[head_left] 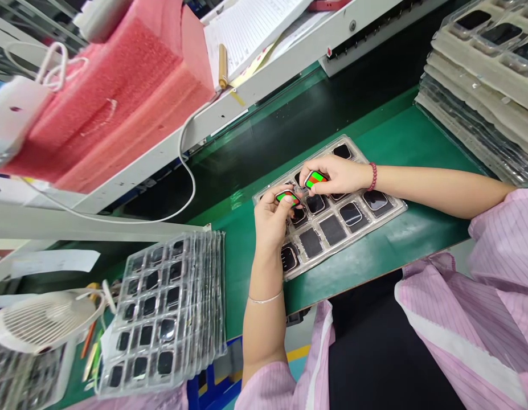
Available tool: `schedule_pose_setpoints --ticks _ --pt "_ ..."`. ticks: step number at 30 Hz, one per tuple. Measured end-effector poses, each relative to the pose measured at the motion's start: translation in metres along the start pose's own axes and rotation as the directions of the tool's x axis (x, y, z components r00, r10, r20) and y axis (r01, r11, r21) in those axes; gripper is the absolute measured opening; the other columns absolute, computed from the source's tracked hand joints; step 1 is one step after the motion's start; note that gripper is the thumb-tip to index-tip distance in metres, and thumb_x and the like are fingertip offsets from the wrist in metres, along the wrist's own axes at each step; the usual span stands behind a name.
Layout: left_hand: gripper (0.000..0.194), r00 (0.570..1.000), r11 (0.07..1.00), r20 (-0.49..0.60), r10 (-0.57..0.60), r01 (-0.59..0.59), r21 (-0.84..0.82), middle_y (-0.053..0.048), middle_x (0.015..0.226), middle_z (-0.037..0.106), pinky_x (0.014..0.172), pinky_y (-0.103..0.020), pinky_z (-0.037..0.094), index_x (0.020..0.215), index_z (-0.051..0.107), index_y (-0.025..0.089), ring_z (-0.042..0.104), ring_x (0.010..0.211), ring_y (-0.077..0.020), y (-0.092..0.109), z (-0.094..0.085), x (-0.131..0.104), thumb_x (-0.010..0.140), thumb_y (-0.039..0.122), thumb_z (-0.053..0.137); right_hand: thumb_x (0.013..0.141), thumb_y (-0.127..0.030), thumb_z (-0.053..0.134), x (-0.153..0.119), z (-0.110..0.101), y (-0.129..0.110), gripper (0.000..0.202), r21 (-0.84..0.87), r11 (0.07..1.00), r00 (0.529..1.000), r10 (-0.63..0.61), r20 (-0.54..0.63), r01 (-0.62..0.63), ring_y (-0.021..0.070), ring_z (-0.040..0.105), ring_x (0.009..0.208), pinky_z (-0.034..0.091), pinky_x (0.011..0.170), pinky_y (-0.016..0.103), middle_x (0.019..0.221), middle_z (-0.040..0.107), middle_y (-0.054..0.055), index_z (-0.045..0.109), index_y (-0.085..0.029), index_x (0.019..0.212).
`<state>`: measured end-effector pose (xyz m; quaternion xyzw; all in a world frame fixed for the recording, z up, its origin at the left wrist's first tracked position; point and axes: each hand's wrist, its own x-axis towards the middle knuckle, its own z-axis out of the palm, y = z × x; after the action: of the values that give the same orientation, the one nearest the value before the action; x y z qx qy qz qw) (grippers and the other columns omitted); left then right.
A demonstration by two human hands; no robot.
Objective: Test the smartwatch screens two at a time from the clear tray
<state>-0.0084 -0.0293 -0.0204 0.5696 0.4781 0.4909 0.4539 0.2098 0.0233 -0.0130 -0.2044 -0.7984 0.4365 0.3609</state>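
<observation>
My left hand (270,225) pinches a strapless smartwatch (288,197) between thumb and fingers, its screen lit in red and green. Close beside it, my right hand (343,175) grips a second smartwatch (315,179) with a similar red and green screen. Both hands are above a clear plastic tray (347,240) lying at a slant on the green bench. Dark-screened watches, such as one black watch (351,214), sit in several of its compartments. Two compartments along the near side show only flat dark bottoms. My hands hide part of the tray's middle.
Stacked trays (161,307) with dark pieces stand at the left, near a white fan (45,319). Another tall tray stack (473,85) is at the upper right. Pink foam (131,97), papers (255,34) and a white cable (191,176) are on or by the shelf.
</observation>
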Motion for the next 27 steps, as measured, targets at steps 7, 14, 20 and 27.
schedule_pose_setpoints --ticks 7,14,20,27 --pt "0.032 0.999 1.0 -0.022 0.023 -0.023 0.001 -0.002 0.068 0.071 0.044 -0.018 0.044 0.085 0.069 0.018 0.065 0.054 -0.0121 0.0 -0.001 -0.001 0.075 0.046 0.08 0.088 -0.006 0.049 0.001 0.002 -0.004 0.013 0.23 0.964 0.991 0.128 0.037 -0.134 0.0052 0.05 0.045 0.04 0.042 0.014 0.067 0.064 -0.002 0.061 -0.01 0.092" --pt "0.029 1.0 0.999 0.014 0.025 -0.025 0.035 -0.002 0.075 0.072 0.046 -0.018 0.044 0.09 0.068 0.019 0.063 0.056 -0.011 -0.001 -0.001 -0.001 0.075 0.039 0.081 0.095 -0.006 0.044 0.001 0.001 0.002 0.017 0.308 0.94 0.989 0.141 0.046 -0.148 0.0048 0.052 0.045 0.043 0.04 0.012 0.07 0.064 -0.001 0.061 -0.011 0.098" --pt "0.033 0.999 0.999 0.032 0.014 -0.015 0.031 -0.002 0.081 0.074 0.056 -0.021 0.052 0.098 0.065 0.019 0.064 0.061 -0.0112 0.0 0.001 -0.001 0.07 0.028 0.082 0.089 0.001 0.046 0.001 0.003 0.01 0.027 0.299 0.945 0.991 0.122 0.056 -0.133 0.0053 0.058 0.053 0.047 0.044 0.012 0.085 0.065 0.001 0.056 -0.012 0.111" --pt "0.037 0.999 0.998 0.027 0.045 -0.046 0.034 -0.002 0.086 0.073 0.068 -0.025 0.056 0.104 0.064 0.02 0.069 0.074 -0.0148 -0.001 0.001 0.0 0.07 0.022 0.079 0.081 0.005 0.047 -0.001 0.003 0.012 0.039 0.248 0.967 0.997 0.047 0.06 -0.061 0.007 0.06 0.061 0.047 0.046 0.013 0.092 0.063 0.002 0.053 -0.013 0.115"
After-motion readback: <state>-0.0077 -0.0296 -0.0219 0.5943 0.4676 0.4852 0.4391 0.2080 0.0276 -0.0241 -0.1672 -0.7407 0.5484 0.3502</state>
